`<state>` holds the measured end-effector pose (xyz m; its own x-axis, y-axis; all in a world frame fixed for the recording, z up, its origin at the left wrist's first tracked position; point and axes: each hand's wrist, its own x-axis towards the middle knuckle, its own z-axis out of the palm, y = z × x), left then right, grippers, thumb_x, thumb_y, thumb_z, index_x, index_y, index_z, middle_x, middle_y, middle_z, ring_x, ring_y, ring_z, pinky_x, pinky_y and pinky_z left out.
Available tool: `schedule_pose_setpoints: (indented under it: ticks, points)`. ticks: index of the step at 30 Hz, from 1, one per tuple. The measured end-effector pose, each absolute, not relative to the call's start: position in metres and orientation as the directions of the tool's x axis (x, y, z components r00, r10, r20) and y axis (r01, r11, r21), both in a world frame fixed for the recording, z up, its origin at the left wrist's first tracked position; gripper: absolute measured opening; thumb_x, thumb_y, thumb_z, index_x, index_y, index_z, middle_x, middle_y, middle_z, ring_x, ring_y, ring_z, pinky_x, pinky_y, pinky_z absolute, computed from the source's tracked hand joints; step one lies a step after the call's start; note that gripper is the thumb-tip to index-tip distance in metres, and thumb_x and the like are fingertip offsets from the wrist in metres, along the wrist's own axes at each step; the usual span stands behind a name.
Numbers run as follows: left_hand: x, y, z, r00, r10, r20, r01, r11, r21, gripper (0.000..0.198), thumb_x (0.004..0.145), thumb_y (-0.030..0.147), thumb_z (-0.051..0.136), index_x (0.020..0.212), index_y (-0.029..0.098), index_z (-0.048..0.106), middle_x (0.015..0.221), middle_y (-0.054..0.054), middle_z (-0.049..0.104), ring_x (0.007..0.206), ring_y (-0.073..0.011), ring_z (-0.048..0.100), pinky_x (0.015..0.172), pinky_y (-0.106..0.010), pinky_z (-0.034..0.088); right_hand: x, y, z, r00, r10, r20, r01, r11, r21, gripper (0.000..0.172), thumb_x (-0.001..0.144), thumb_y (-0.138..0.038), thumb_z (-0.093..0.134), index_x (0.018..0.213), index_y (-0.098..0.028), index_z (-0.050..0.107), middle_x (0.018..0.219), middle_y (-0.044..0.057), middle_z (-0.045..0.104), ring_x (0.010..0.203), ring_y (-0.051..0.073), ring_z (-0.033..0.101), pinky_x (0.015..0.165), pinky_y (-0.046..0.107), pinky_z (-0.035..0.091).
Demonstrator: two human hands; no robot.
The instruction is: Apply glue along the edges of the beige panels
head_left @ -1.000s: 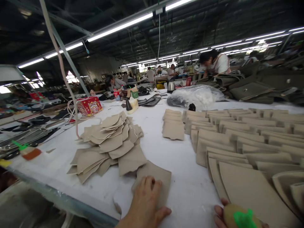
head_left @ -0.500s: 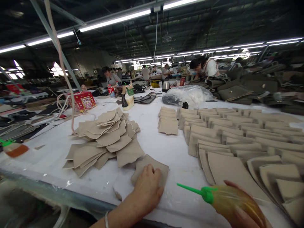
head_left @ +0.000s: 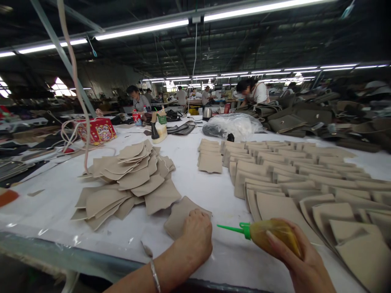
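Note:
My right hand [head_left: 301, 254] is wrapped round a squeeze bottle [head_left: 269, 236] of amber liquid, tilted on its side. Its thin green nozzle points left, toward my left hand [head_left: 198, 234]. That hand has its fingers curled down on the right part of a flat beige cut piece [head_left: 179, 215], which lies on the white tabletop. My fingertips there are partly hidden. Left of it lies a loose heap of similar beige pieces [head_left: 131, 175]. Overlapping rows of beige pieces [head_left: 277, 203] spread over the table's right side.
A clear plastic bag [head_left: 235, 124], a kettle [head_left: 207, 113] and a red patterned box [head_left: 97, 131] stand farther back. A pale hose [head_left: 82, 93] hangs at left. Dark pieces [head_left: 290, 116] are piled at the back right, where a person [head_left: 259, 92] bends over. The table's front edge [head_left: 76, 254] runs below.
The view has shifted slightly right. My right hand has raised the bottle, bringing its nozzle up and closer to my left hand. My left hand stays on the beige piece, fingers more curled.

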<state>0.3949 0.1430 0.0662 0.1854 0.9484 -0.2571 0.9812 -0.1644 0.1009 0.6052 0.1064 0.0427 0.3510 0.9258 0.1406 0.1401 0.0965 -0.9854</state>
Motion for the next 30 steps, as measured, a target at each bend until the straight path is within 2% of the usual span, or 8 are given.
schedule_pose_setpoints:
  ticks: [3, 6, 8, 11, 15, 23, 30]
  points:
    - [0.38, 0.149, 0.064, 0.24, 0.947, -0.214, 0.966, -0.211, 0.146, 0.04, 0.076, 0.007, 0.043, 0.11, 0.015, 0.061, 0.103, -0.014, 0.062, 0.093, -0.0258, 0.06, 0.08, -0.037, 0.049, 0.602, 0.106, 0.053, 0.332, 0.939, 0.092, 0.163, 0.039, -0.986, 0.051, 0.072, -0.054, 0.071, 0.108, -0.022, 0.056, 0.093, 0.005, 0.065, 0.086, 0.028, 0.063, 0.069, 0.03, 0.054]
    - [0.364, 0.153, 0.062, 0.351, 0.924, -0.152, 0.923, -0.315, 0.22, 0.043, 0.082, 0.013, 0.038, 0.117, 0.026, 0.06, 0.101, -0.008, 0.064, 0.087, -0.024, 0.062, 0.077, -0.036, 0.049, 0.599, 0.105, 0.059, 0.308, 0.946, 0.1, 0.215, 0.033, -0.976, 0.051, 0.074, -0.056, 0.068, 0.11, -0.023, 0.052, 0.095, 0.003, 0.063, 0.088, 0.026, 0.061, 0.074, 0.031, 0.05]
    - [0.358, 0.153, 0.06, 0.402, 0.907, -0.127, 0.898, -0.363, 0.247, 0.044, 0.085, 0.018, 0.037, 0.122, 0.032, 0.057, 0.1, -0.007, 0.065, 0.085, -0.0238, 0.063, 0.074, -0.035, 0.049, 0.595, 0.105, 0.059, 0.291, 0.946, 0.14, 0.276, 0.057, -0.959, 0.049, 0.076, -0.056, 0.065, 0.111, -0.024, 0.052, 0.098, 0.003, 0.061, 0.089, 0.025, 0.059, 0.077, 0.031, 0.047]
    - [0.357, 0.15, 0.055, 0.38, 0.917, -0.117, 0.907, -0.345, 0.242, 0.044, 0.088, 0.023, 0.035, 0.124, 0.036, 0.056, 0.094, -0.006, 0.064, 0.079, -0.0239, 0.064, 0.069, -0.035, 0.048, 0.59, 0.107, 0.055, 0.23, 0.941, 0.249, 0.425, 0.133, -0.896, 0.048, 0.077, -0.055, 0.065, 0.112, -0.025, 0.052, 0.105, 0.003, 0.058, 0.093, 0.025, 0.057, 0.083, 0.032, 0.045]
    - [0.358, 0.151, 0.048, 0.372, 0.924, -0.089, 0.899, -0.336, 0.28, 0.041, 0.089, 0.026, 0.036, 0.122, 0.037, 0.058, 0.092, -0.005, 0.063, 0.078, -0.0229, 0.063, 0.069, -0.033, 0.047, 0.587, 0.111, 0.051, 0.135, 0.932, 0.337, 0.546, 0.213, -0.81, 0.048, 0.078, -0.052, 0.067, 0.116, -0.027, 0.05, 0.11, 0.002, 0.056, 0.097, 0.025, 0.056, 0.086, 0.033, 0.042]
    - [0.357, 0.152, 0.039, 0.366, 0.926, -0.091, 0.875, -0.309, 0.373, 0.042, 0.088, 0.024, 0.037, 0.123, 0.035, 0.058, 0.094, -0.004, 0.062, 0.084, -0.023, 0.063, 0.073, -0.032, 0.046, 0.579, 0.122, 0.053, 0.022, 0.921, 0.388, 0.62, 0.292, -0.728, 0.042, 0.082, -0.049, 0.063, 0.116, -0.027, 0.05, 0.11, 0.002, 0.057, 0.095, 0.025, 0.057, 0.083, 0.034, 0.042]
    - [0.357, 0.149, 0.04, 0.359, 0.928, -0.104, 0.878, -0.297, 0.376, 0.038, 0.092, 0.029, 0.035, 0.123, 0.033, 0.056, 0.095, -0.005, 0.06, 0.082, -0.0223, 0.062, 0.073, -0.032, 0.046, 0.579, 0.124, 0.053, -0.023, 0.907, 0.42, 0.664, 0.327, -0.672, 0.041, 0.084, -0.05, 0.061, 0.116, -0.026, 0.049, 0.107, 0.004, 0.057, 0.092, 0.026, 0.057, 0.082, 0.036, 0.045]
